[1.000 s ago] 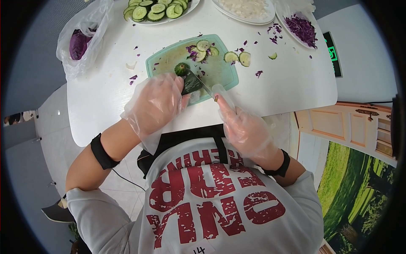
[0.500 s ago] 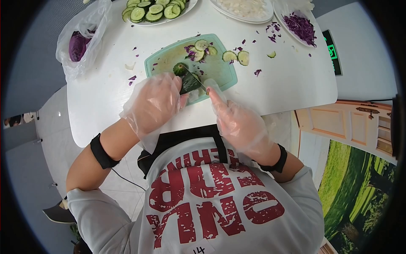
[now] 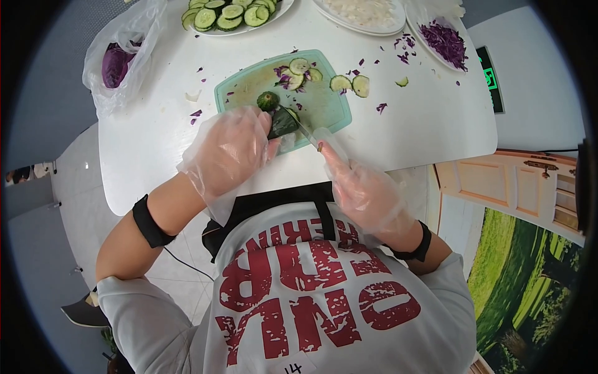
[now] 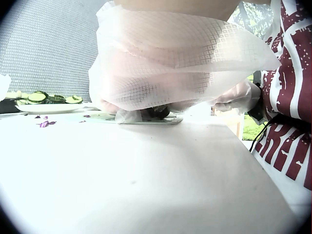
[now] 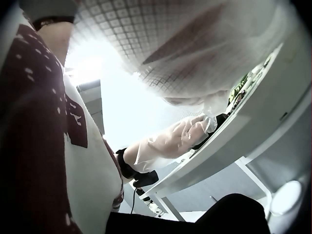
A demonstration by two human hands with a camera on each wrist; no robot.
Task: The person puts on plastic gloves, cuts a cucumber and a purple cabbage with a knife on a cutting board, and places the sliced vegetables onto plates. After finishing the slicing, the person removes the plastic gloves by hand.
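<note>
Both hands wear clear plastic gloves. In the head view, my left hand [image 3: 232, 140] holds a dark green cucumber piece [image 3: 281, 125] at the near part of the pale green cutting board [image 3: 240, 86]. A round cucumber end [image 3: 268, 100] sits just beyond its fingertips. My right hand [image 3: 364, 190] grips a knife [image 3: 306, 131], its index finger stretched along toward the blade, whose tip side lies at the cucumber's right edge. Cucumber slices [image 3: 299, 66] and purple shreds lie on the board's far part. In the left wrist view, the glove hides most of the cucumber.
Along the table's far side stand a plate of cucumber slices [image 3: 232, 12], a plate of whitish pieces [image 3: 364, 14] and a plate of shredded purple cabbage [image 3: 443, 45]. A plastic bag [image 3: 142, 62] with purple cabbage lies far left. Loose slices [image 3: 360, 86] and shreds dot the table.
The right hand and knife moved left toward the cucumber, then drew back right to nearly where they were. The left hand keeps its hold on the cucumber with little movement.
</note>
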